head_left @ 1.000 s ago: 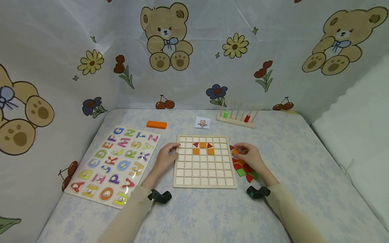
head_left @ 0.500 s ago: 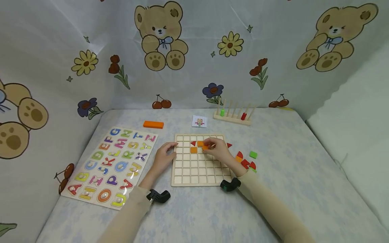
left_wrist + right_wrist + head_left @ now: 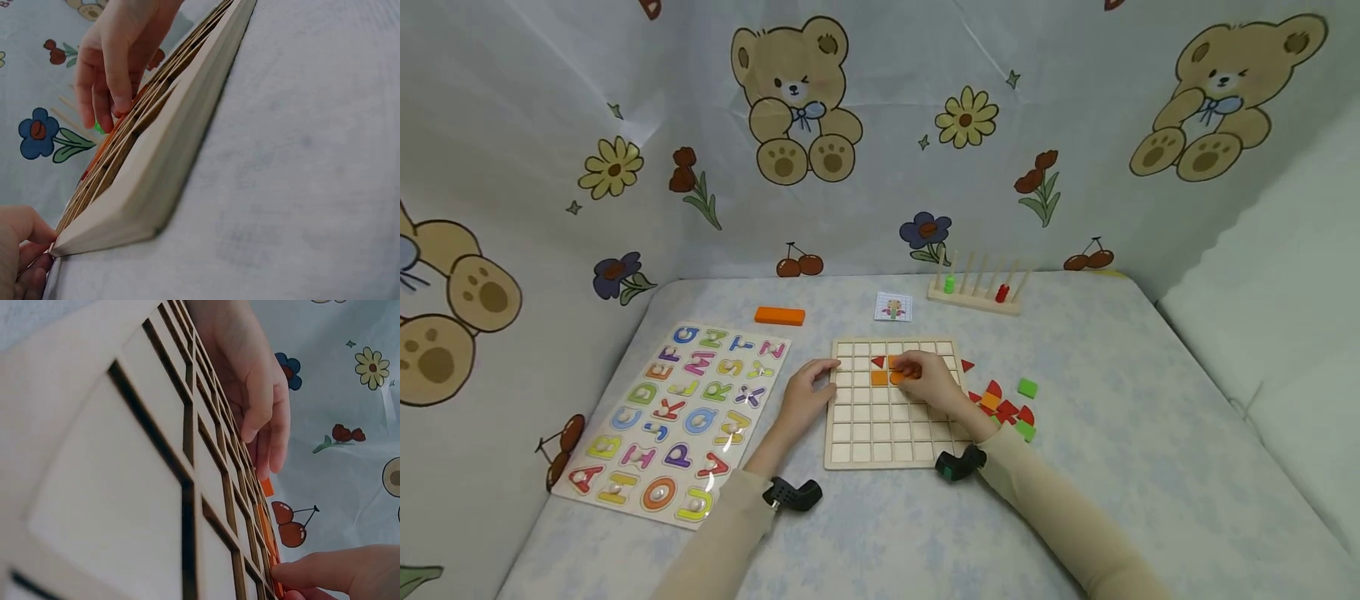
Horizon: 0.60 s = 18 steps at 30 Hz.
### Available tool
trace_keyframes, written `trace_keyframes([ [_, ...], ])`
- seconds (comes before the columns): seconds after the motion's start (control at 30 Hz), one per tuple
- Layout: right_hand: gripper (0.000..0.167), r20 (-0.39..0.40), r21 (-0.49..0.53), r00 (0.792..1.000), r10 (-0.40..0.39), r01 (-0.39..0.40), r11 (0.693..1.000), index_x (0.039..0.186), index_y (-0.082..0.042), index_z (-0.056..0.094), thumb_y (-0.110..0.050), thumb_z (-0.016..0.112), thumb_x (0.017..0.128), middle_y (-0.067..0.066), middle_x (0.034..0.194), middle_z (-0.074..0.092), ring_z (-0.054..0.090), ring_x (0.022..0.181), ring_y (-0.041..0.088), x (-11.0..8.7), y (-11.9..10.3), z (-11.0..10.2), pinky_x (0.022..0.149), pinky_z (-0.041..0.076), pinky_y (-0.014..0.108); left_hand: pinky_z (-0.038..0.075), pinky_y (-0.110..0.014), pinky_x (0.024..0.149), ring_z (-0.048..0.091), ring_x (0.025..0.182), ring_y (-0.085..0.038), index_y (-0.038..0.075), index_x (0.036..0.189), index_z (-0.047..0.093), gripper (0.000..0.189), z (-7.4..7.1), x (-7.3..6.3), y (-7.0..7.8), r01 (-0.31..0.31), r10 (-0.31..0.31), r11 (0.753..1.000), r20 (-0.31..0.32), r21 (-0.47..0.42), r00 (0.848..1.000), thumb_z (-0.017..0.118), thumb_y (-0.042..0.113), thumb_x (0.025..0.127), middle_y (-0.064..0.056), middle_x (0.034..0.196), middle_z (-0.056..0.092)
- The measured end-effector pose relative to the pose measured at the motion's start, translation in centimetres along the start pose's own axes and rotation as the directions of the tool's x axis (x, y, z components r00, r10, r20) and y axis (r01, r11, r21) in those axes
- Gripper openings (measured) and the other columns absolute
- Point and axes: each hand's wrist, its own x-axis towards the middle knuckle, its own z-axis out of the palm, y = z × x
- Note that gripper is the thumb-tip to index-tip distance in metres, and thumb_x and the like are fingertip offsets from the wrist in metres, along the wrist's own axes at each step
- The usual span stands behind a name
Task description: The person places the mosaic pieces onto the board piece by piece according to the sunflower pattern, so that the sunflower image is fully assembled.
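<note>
A wooden grid board [image 3: 901, 432] lies mid-table. My right hand [image 3: 934, 385] is over its upper part, pinching a small orange piece [image 3: 896, 378] between thumb and fingers at a cell. Left of that piece sits an orange square tile [image 3: 879, 378]; above are a red triangle tile [image 3: 877, 362] and a partly covered orange tile [image 3: 892, 361]. The hand hides the cells to the right. At the board's left edge, my left hand [image 3: 805, 398] holds the rim with thumb and fingers. In the right wrist view, my right fingertips [image 3: 284, 572] press at an orange piece.
Red, orange and green tiles [image 3: 1007, 408] lie loose right of the board. A pattern card [image 3: 892, 307], a peg rack [image 3: 973, 299] with green and red beads, and an orange bar [image 3: 779, 316] stand behind. An alphabet puzzle board [image 3: 673, 421] lies left.
My right hand has moved left from the loose tiles onto the board, carrying the orange piece down to a cell. My left hand stays at the board's edge. The head view has shifted slightly.
</note>
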Motion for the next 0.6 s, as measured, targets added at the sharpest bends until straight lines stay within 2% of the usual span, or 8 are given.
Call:
trace_keyframes([
  [0.17,0.025,-0.027,-0.002,0.999,-0.03,0.03,1.0,0.111,0.004,0.069,0.003,0.069,0.087,0.019,0.106,0.069,0.063,0.093,0.028,0.1,0.0,0.1,0.078,0.053,0.027,0.044,-0.045,0.109,0.056,0.125,-0.026,0.007,0.126,0.066,0.037,-0.1,0.1,-0.1,-0.008,0.008,1.0,-0.01,-0.008,1.0,0.063,0.003,0.089,-0.01,0.131,0.063],
  [0.3,0.025,-0.059,0.025,0.998,-0.012,0.013,1.0,0.112,0.006,0.068,0.003,0.07,0.087,0.021,0.104,0.069,0.063,0.09,0.028,-0.3,-0.2,-0.7,0.078,0.053,0.028,0.044,-0.044,0.11,0.057,0.124,-0.026,0.007,0.126,0.066,0.036,0.1,0.3,-0.3,-0.013,0.013,1.0,0.001,0.001,1.0,0.063,0.003,0.09,-0.011,0.132,0.063],
  [0.47,0.024,-0.102,0.004,0.995,0.011,-0.01,1.0,0.112,0.006,0.068,0.0,0.068,0.089,0.022,0.102,0.07,0.064,0.088,0.03,-1.3,0.1,-2.9,0.079,0.055,0.033,0.044,-0.044,0.11,0.057,0.124,-0.026,0.007,0.125,0.067,0.036,0.1,0.0,-0.2,-0.001,0.001,1.0,-0.003,-0.003,1.0,0.063,0.004,0.09,-0.011,0.132,0.063],
  [0.6,0.024,-0.171,-0.058,0.985,0.026,-0.037,0.998,0.113,0.007,0.068,0.001,0.068,0.089,0.023,0.101,0.069,0.065,0.087,0.032,-2.6,1.6,-5.3,0.078,0.055,0.033,0.044,-0.044,0.11,0.056,0.124,-0.026,0.007,0.126,0.066,0.036,-0.1,-0.1,-0.1,-0.003,0.003,1.0,0.0,0.001,1.0,0.062,0.003,0.09,-0.011,0.132,0.062],
])
